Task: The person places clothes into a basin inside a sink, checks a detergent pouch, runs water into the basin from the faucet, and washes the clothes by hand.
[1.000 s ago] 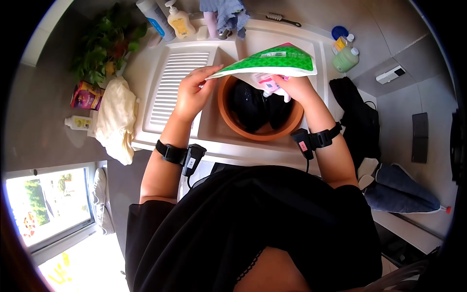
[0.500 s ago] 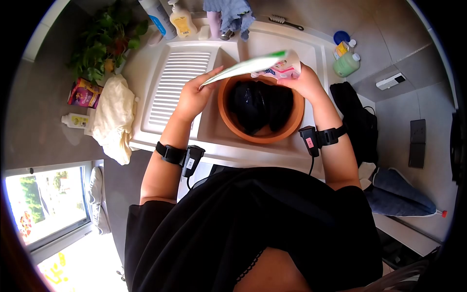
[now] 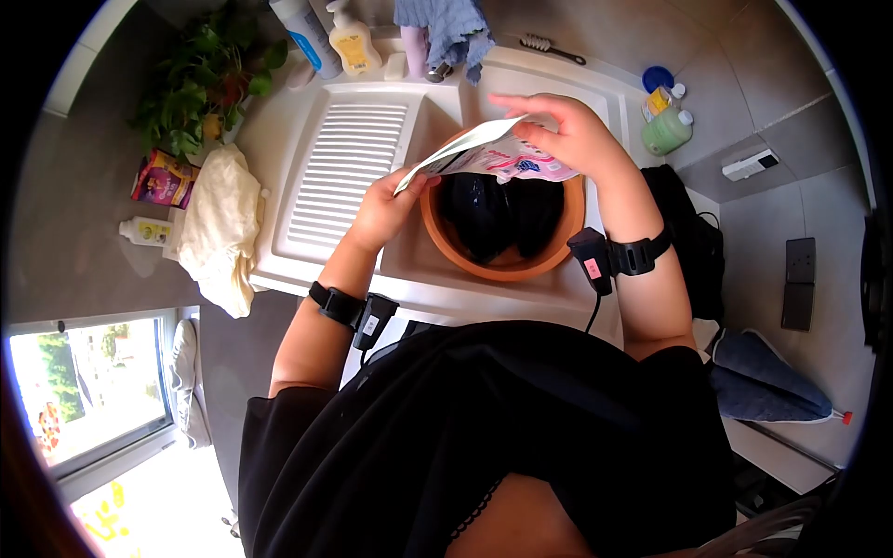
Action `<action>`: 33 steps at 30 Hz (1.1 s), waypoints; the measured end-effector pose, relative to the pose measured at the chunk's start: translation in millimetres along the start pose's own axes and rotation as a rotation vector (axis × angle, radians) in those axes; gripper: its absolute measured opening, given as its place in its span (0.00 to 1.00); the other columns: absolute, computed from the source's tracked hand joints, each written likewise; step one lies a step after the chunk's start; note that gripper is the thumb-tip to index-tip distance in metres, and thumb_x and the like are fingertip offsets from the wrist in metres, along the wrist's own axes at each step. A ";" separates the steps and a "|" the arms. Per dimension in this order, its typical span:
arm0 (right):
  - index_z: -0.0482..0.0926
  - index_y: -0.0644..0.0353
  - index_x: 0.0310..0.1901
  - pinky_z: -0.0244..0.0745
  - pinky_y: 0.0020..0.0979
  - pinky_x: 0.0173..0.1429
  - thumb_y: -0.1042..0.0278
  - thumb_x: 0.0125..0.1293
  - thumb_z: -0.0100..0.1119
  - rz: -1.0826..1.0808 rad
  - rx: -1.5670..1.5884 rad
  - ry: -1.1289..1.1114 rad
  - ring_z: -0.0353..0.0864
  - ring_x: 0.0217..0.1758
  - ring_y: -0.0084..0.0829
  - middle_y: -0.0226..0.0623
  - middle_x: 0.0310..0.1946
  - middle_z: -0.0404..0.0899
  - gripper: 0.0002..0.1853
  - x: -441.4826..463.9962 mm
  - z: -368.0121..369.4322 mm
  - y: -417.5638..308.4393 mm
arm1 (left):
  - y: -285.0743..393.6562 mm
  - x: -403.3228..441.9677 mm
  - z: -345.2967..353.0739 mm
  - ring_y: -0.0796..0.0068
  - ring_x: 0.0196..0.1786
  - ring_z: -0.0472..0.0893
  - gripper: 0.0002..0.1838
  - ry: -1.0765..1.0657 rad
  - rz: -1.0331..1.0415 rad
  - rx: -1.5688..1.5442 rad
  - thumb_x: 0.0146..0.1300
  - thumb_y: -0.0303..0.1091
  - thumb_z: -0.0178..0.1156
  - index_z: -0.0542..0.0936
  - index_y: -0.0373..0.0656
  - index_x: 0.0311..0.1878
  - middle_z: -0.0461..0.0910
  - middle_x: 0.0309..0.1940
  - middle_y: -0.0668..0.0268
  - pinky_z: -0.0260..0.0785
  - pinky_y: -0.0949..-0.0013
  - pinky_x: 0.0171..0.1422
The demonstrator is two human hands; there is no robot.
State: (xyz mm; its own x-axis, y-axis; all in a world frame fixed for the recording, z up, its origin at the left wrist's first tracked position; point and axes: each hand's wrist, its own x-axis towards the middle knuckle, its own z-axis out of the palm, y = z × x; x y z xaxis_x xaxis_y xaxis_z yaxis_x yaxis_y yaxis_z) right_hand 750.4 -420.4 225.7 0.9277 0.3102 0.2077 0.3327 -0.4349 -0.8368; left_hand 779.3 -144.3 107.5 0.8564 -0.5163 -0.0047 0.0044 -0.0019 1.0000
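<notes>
A flexible pink-and-white packet with printed lettering is held tilted over the basin. My left hand is closed on its lower left edge, thumb on top. At the upper edge, my right hand has the packet between its thumb and its stretched fingers; the exact grip is partly hidden. Below them, a round orange-brown basin stands in the sink and contains dark, wet-looking cloth. Part of the basin's far rim is covered by the packet.
Left of the basin lies a ribbed washboard. Cream cloth hangs over the left edge near a plant. At the back are a pump bottle, blue cloth and a brush. A green bottle stands right.
My right hand has moved from the packet's right end up to its upper edge. The packet has tilted, showing more of its pink print. My left hand has shifted slightly right and nearer me.
</notes>
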 end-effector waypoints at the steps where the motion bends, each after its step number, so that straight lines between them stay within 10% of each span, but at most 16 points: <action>1: 0.78 0.56 0.55 0.71 0.26 0.53 0.70 0.63 0.59 -0.084 0.000 -0.029 0.78 0.46 0.25 0.35 0.43 0.82 0.17 1.4 -0.6 3.5 | 0.2 0.0 -0.7 0.78 0.49 0.77 0.15 0.008 -0.015 -0.008 0.70 0.34 0.53 0.77 0.37 0.54 0.82 0.43 0.66 0.67 0.75 0.57; 8: 0.80 0.56 0.52 0.73 0.27 0.47 0.56 0.66 0.56 -0.115 -0.015 -0.044 0.81 0.39 0.29 0.40 0.40 0.83 0.17 7.2 3.9 6.4 | -2.3 -0.9 -5.9 0.79 0.48 0.77 0.14 -0.004 -0.020 0.070 0.70 0.35 0.53 0.79 0.36 0.51 0.82 0.43 0.66 0.66 0.74 0.57; 22: 0.79 0.63 0.41 0.73 0.30 0.45 0.71 0.64 0.54 -0.141 -0.295 0.283 0.80 0.39 0.38 0.41 0.35 0.81 0.08 6.4 23.3 7.4 | 53.6 -8.2 5.6 0.63 0.52 0.79 0.22 -0.120 -0.109 0.592 0.61 0.41 0.62 0.76 0.39 0.56 0.81 0.47 0.54 0.67 0.68 0.58; 25: 0.79 0.63 0.42 0.74 0.31 0.46 0.71 0.64 0.55 -0.148 -0.331 0.278 0.80 0.39 0.39 0.42 0.36 0.81 0.08 3.5 28.0 10.5 | 54.7 -0.1 -2.1 0.66 0.43 0.79 0.25 -0.148 0.234 0.545 0.57 0.47 0.65 0.78 0.36 0.51 0.82 0.39 0.54 0.69 0.67 0.51; 33: 0.80 0.58 0.41 0.75 0.36 0.42 0.72 0.60 0.57 -0.164 -0.240 0.290 0.79 0.37 0.44 0.41 0.35 0.81 0.08 1.7 43.1 9.5 | 84.5 12.7 29.0 0.52 0.31 0.78 0.15 0.025 0.007 0.729 0.59 0.44 0.62 0.82 0.40 0.37 0.79 0.26 0.52 0.70 0.60 0.36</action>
State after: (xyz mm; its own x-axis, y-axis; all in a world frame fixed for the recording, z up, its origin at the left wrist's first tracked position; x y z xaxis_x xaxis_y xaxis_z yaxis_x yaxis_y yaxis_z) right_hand 747.8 -387.5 196.2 0.8571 0.1550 0.4913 0.4780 -0.5950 -0.6462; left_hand 775.6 -175.9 192.0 0.8668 -0.4985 0.0109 -0.3389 -0.5730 0.7462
